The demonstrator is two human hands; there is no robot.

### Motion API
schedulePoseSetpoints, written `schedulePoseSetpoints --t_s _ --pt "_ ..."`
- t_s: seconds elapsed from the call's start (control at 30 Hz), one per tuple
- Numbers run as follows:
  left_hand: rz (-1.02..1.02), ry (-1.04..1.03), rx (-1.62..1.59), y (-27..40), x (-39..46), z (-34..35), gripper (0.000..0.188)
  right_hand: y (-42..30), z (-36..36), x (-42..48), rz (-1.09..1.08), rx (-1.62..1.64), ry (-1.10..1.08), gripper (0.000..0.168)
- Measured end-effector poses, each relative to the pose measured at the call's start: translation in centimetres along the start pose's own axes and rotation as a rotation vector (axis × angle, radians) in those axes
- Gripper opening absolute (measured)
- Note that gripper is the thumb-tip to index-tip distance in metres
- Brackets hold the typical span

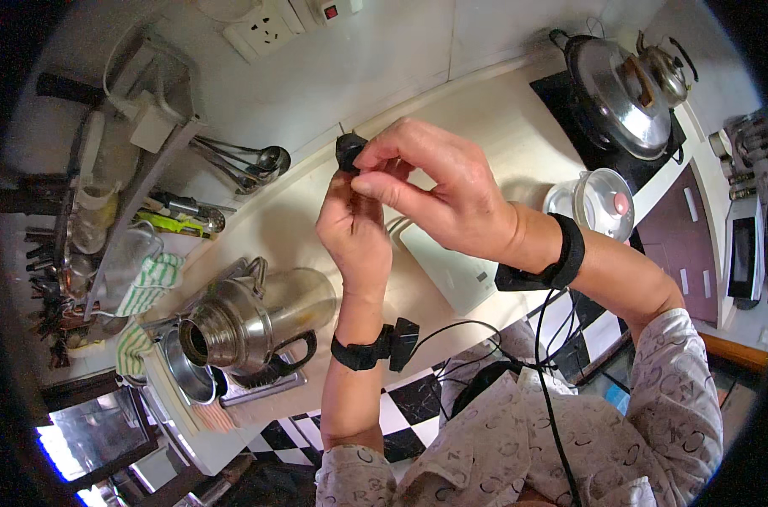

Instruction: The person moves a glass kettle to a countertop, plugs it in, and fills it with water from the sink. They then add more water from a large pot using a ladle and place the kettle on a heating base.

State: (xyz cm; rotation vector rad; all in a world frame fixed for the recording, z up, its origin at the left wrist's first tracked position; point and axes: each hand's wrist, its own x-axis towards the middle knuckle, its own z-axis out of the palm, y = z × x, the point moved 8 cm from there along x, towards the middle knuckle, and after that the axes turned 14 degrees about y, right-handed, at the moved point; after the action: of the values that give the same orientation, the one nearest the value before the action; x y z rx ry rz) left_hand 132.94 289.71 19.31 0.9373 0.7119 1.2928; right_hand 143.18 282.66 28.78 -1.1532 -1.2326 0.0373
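My left hand is raised over the kitchen counter, its fingers around the base of a small black object of unclear kind. Close against it, my right hand has thumb and index finger at the object's right edge; whether they grip it is hard to tell. Black straps with cabled black devices sit on both wrists. Below and left of my left hand an open-mouthed metal vacuum flask stands on the counter. A flat white board-like item lies beneath my right hand.
A lidded wok and metal kettle are on the black stove at upper right, near a clear lidded container. Ladles hang at left beside a rack. A metal basin stands beyond the flask.
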Motion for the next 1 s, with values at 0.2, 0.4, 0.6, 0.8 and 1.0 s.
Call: schedulePoseSetpoints --t_s 0.2,0.4,0.6,0.8,1.0 --pt "0.102 -0.017 0.288 -0.3 2.3 0.2 0.019 4.2 0.2 0.9 0.250 0.172 0.153 0.017" --pt "0.174 0.016 0.321 -0.6 5.4 1.7 0.018 8.6 1.6 2.8 0.331 0.264 0.082 0.019" --pt "0.227 0.025 0.343 -1.8 8.3 2.8 0.016 11.5 2.1 5.2 0.244 0.216 0.073 0.020" --pt "0.256 0.062 0.391 -2.4 11.7 3.2 0.020 13.5 3.4 7.0 0.261 0.259 0.127 0.019" --pt "0.349 0.164 0.392 -1.0 13.9 3.9 0.018 13.6 4.7 9.9 0.062 0.167 0.062 0.015"
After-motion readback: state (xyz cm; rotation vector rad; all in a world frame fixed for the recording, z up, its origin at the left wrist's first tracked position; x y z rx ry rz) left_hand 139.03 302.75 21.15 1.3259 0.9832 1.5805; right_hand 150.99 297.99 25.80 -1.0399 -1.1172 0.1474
